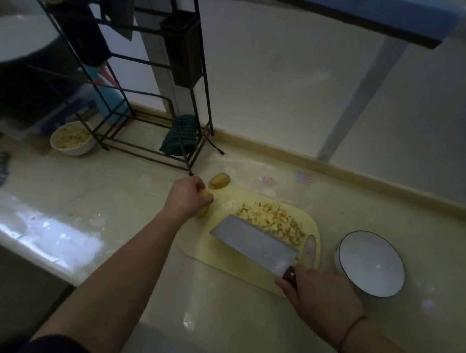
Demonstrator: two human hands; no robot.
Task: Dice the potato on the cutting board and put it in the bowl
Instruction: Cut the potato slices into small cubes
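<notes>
Head view: left hand (189, 197) grips a potato piece (203, 207) at board's ten o'clock; right hand (320, 294) holds cleaver (252, 240). Diced potato (271, 219) heaped on cutting board (195, 248); bowl (371, 264) at three o'clock. Risk: cubes spilling during transfer.

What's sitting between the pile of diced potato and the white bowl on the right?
Only the cutting board's right edge and bare counter separate the diced potato from the empty bowl, head view.

Bare cream countertop (133, 198) lies open left of the pale yellow plastic cutting board (196, 244), while the black wire rack (147, 134) blocks the far-left side.
</notes>
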